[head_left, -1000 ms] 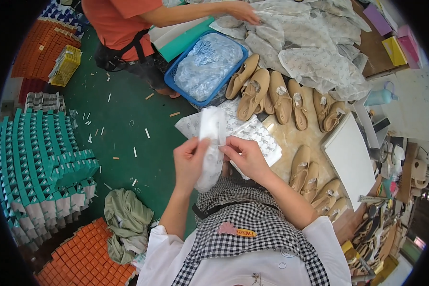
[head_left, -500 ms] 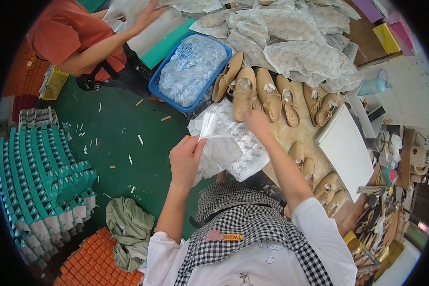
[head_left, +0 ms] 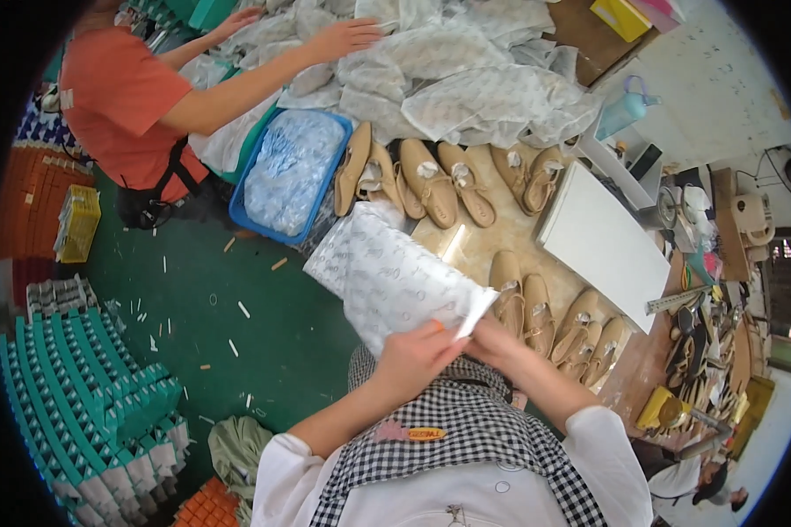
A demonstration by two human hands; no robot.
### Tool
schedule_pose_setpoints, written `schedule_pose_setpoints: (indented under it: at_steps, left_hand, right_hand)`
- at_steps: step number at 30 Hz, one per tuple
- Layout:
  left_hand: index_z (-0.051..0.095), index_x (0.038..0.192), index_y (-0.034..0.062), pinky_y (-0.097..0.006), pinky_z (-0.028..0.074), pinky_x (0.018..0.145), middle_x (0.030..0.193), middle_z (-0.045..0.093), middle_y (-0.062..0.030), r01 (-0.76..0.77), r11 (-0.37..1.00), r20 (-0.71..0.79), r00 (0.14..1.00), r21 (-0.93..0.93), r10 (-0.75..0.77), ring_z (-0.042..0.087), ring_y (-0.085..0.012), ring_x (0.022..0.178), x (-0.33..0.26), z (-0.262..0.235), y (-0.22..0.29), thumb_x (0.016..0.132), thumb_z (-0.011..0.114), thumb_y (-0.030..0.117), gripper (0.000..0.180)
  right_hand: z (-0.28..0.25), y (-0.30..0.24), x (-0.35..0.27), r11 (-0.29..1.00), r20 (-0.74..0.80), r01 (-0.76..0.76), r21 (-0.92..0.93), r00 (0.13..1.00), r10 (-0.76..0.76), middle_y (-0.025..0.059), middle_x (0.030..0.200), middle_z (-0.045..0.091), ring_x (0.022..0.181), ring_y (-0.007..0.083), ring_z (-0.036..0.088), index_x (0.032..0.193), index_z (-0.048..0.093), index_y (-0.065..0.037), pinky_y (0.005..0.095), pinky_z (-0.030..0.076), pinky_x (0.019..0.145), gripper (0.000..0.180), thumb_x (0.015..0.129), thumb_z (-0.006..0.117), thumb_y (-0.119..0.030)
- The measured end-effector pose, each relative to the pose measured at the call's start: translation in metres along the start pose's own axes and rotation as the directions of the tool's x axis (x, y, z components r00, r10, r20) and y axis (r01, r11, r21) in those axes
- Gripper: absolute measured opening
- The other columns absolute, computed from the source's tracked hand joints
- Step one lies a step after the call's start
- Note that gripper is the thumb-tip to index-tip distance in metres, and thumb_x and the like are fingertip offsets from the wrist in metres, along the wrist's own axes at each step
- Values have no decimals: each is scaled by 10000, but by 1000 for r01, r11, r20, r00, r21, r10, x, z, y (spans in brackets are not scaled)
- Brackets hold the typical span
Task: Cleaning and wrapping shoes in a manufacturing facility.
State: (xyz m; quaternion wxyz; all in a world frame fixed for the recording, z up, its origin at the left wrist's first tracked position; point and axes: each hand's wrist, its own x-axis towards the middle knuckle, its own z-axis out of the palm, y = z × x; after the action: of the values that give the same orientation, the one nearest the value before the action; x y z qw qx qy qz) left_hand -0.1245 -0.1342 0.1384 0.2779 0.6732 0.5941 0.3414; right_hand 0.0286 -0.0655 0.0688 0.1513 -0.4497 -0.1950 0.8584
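Note:
A white shoe bag with grey print stretches in front of my apron, its hemmed mouth toward my right side. My left hand pinches the bag close to that mouth. Right at the hem, my right hand is closed on the bag's edge, its fingertips partly hidden behind the fabric. Whatever is inside the bag does not show. Just beyond it, several tan flat shoes stand in a row on the table. More tan shoes lie by my right forearm.
A blue basket of crumpled clear plastic is at the left. Beyond lies a heap of filled white bags. A person in an orange shirt reaches over it. At the right are a white board and a bottle.
Both hands have come closer to my body with the bag. My right hand has left the shoe row, where one shoe is gone, and joined my left. The co-worker's arm has reached across the heap.

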Motion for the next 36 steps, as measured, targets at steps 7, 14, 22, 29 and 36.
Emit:
schedule_pose_setpoints:
  at_steps: [7,14,22,29,36]
  left_hand:
    - [616,663,-15,-255,317,469,560,474,-33,287,943,-515,791,-166,-331,416,-95,505,3,-91,-43,782,677,47,148]
    - [425,609,-14,-248,227,479,589,341,52,341,838,-328,805,-425,-494,286,-50,564,21,-23,-56,840,640,56,322]
    - [384,660,-40,-297,248,487,598,284,-68,150,988,-264,955,27,-137,267,-160,547,41,-22,-46,832,628,46,311]
    - [450,704,-63,-279,260,493,602,318,-57,154,988,-111,982,14,-151,281,-116,568,72,17,-20,826,644,53,257]
    - [619,775,-3,-357,369,500,634,505,-135,68,962,24,997,263,-77,482,-297,546,90,46,-25,786,690,165,183]
  right_hand:
    - [95,-82,59,749,228,647,-144,758,-611,104,1219,551,1065,189,570,1291,438,16,341,459,930,400,950,497,-184]
    - [21,-31,24,761,235,498,-416,867,-439,47,861,682,797,118,635,945,622,15,265,501,733,174,872,628,-143]
    - [-258,40,-97,479,-502,-168,-862,142,-853,234,1217,513,1142,380,473,1206,501,23,406,384,967,449,824,625,-177]
    - [-449,165,-143,863,-926,-340,-373,79,-369,232,1076,588,1050,366,551,1187,502,23,416,428,903,405,830,593,-145]
    - [-266,52,-203,747,-728,-56,-663,284,-624,-30,674,537,586,46,444,1061,594,-16,216,369,513,208,887,565,-125]
